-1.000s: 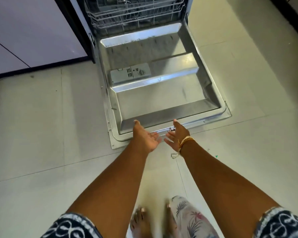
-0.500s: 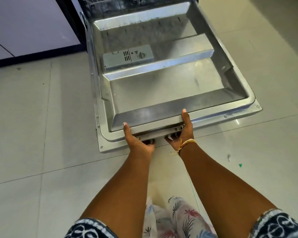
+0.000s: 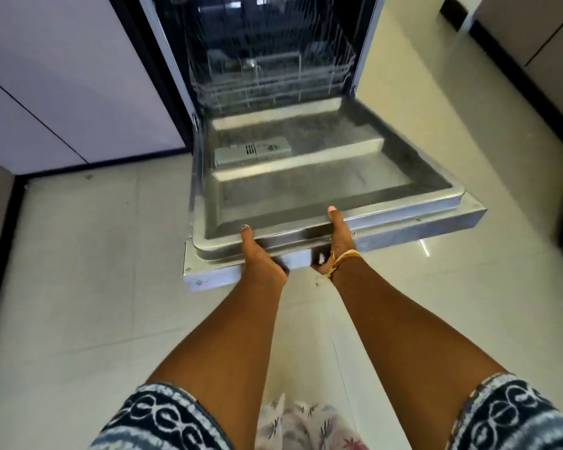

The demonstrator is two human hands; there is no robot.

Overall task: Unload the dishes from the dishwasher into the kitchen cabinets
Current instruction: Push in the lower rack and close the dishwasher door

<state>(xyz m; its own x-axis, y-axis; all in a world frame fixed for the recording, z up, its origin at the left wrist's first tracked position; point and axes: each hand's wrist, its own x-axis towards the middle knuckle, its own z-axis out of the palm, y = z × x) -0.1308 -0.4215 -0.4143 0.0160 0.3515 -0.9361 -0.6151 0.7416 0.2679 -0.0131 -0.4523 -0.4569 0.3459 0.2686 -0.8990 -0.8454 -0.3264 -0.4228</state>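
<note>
Fingers of both hands under dishwasher door (image 3: 306,190), above tiled floor (image 3: 95,254)

Pale tiled floor (image 3: 78,287), perhaps glossy.

We stand on a pale, glossy tiled floor (image 3: 78,287) that catches a streak of light. To our left run flat lilac cabinet fronts (image 3: 62,76) above a dark plinth (image 3: 104,168); more cabinets (image 3: 533,34) stand far right.

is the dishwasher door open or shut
Open. The door is swung down with its inner side facing up, the rack visible behind it, and both hands gripping its front edge.
</note>
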